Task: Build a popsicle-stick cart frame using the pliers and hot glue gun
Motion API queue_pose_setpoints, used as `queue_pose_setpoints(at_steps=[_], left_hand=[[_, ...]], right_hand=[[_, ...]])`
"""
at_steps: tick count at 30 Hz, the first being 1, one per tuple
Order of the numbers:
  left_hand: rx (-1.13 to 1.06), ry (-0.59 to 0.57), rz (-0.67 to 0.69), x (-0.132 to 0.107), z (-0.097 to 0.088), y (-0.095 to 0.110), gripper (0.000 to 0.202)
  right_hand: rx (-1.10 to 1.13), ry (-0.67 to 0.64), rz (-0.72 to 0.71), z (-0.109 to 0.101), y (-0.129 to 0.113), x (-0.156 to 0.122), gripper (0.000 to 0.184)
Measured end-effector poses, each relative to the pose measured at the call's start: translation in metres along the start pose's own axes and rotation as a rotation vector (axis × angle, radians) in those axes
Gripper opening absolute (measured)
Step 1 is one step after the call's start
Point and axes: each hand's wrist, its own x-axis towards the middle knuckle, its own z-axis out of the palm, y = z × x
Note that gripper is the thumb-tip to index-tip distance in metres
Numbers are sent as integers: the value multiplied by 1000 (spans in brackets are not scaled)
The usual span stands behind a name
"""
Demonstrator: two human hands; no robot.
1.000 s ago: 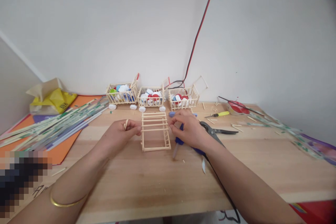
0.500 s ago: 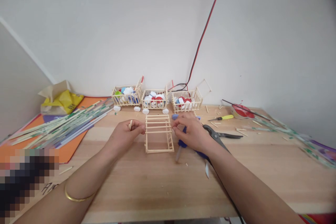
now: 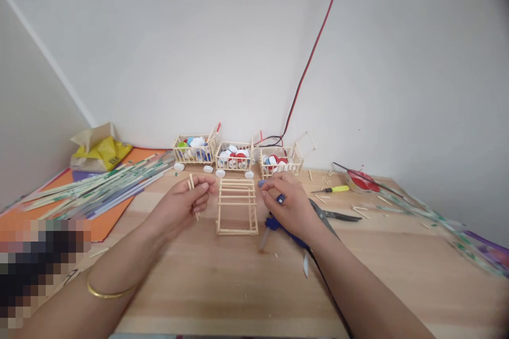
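My left hand (image 3: 186, 202) is closed around short wooden sticks (image 3: 191, 182), which poke out above and below the fingers. Just right of it, on the table, rests a small box-shaped frame (image 3: 237, 204) of glued sticks, with several crossbars at its far end. My right hand (image 3: 287, 197) hovers by the frame's right side, fingers curved, thumb and forefinger slightly apart, with nothing visible between them. Partly under that hand lies a blue-handled tool with a pale shaft (image 3: 263, 238), perhaps a glue gun; black-handled scissors (image 3: 342, 216) lie beside it.
Three little stick carts (image 3: 194, 156) filled with bottle caps line the wall. Bundled sticks (image 3: 119, 185) lie on orange sheets at left, near a yellow bag (image 3: 105, 153). A yellow-handled knife (image 3: 340, 189), a red bowl (image 3: 362, 181) and stick offcuts are at right. A red-black cable (image 3: 314, 47) hangs down.
My left hand has drawn away from the frame to the left and turned, showing more of the sticks. My right fingers have also come slightly away from the frame. The view has shifted a little.
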Motion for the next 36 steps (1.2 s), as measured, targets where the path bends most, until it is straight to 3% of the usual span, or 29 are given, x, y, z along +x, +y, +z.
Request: queue_pose_setpoints(at_steps=[2, 4, 6, 8, 13, 16, 19, 22, 26, 28, 30, 31, 33, 36], left_hand=[[-65, -88, -25, -10, 3, 6, 24], [-70, -227, -147, -23, 11, 10, 24], [-44, -434, -325, -37, 24, 12, 23], [10, -559, -395, -47, 39, 11, 21], [-14, -620, -389, -52, 66, -1, 29], [-10, -638, -330, -56, 69, -9, 33], [122, -612, -272, -62, 71, -18, 34], [255, -594, -250, -65, 77, -26, 33], [301, -530, -167, -58, 79, -18, 25], [354, -358, 19, -51, 70, -6, 16], [330, -24, 235, -42, 57, 4, 14], [288, 72, 291, -37, 51, 6, 14], [184, 121, 268, -28, 42, 5, 16], [105, 31, 101, -20, 38, -5, 20]], right_hand=[[67, 35, -36, -2, -7, -2, 8], [153, 54, -75, -5, -18, -5, 8], [244, 24, -110, -9, -33, -9, 8], [346, -69, -122, -12, -45, -13, 12], [764, -384, 147, -17, -51, -18, 17], [913, -404, 216, -28, -38, -23, 21], [841, -315, 192, -40, -27, -34, 19], [777, -318, 236, -43, -23, -49, 20], [579, -324, 155, -45, -14, -55, 22], [319, -275, 134, -45, -3, -53, 25], [-6, -190, 184, -43, 10, -52, 38], [-142, -179, 215, -40, 16, -53, 45], [-287, -263, 273, -32, 25, -57, 46], [-356, -415, 324, -21, 30, -63, 21]])
